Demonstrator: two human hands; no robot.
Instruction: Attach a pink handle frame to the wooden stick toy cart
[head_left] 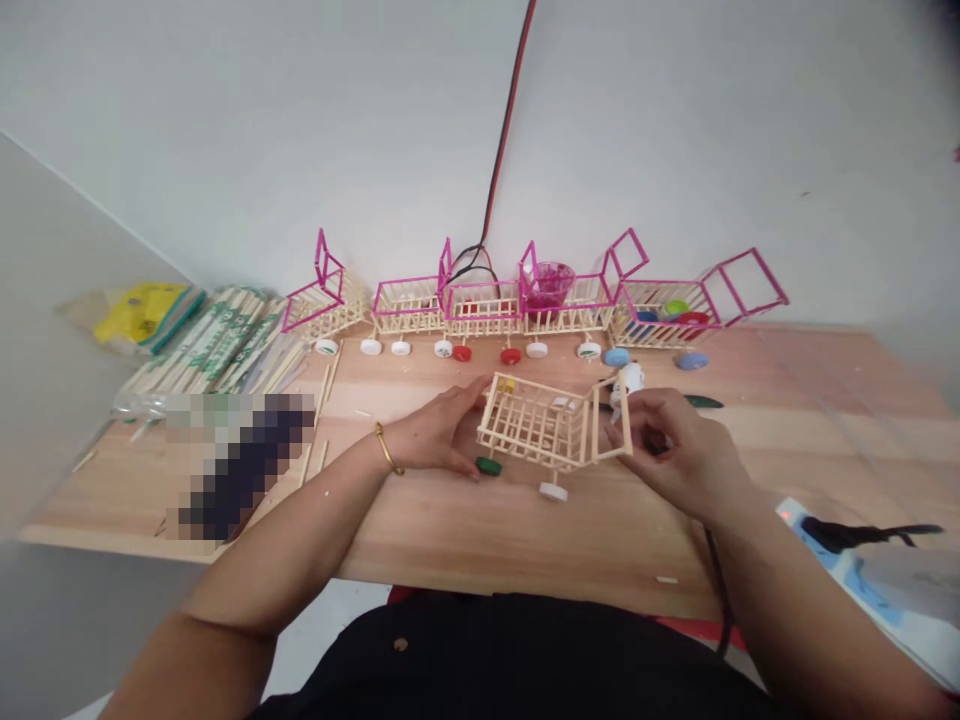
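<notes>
L hand [439, 425] spread wide at the left end of the bare stick cart [532, 425], mid-tabletop [420, 550]; R hand [667, 435] curled in at its handle [596, 425], can't tell if gripping. Best brace the cart w/ L, go light on handle joints, wheels [553, 491] level. Just behind: white item [630, 376], part hidden by R. Far back, pink-trimmed carts [484, 325] overlap, hiding corners, along the wall [300, 120].

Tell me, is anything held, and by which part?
A pale wooden-stick toy cart: the left hand is at its basket's end, the right hand at its handle's outer bar. Whether both grip can't be told.
</notes>
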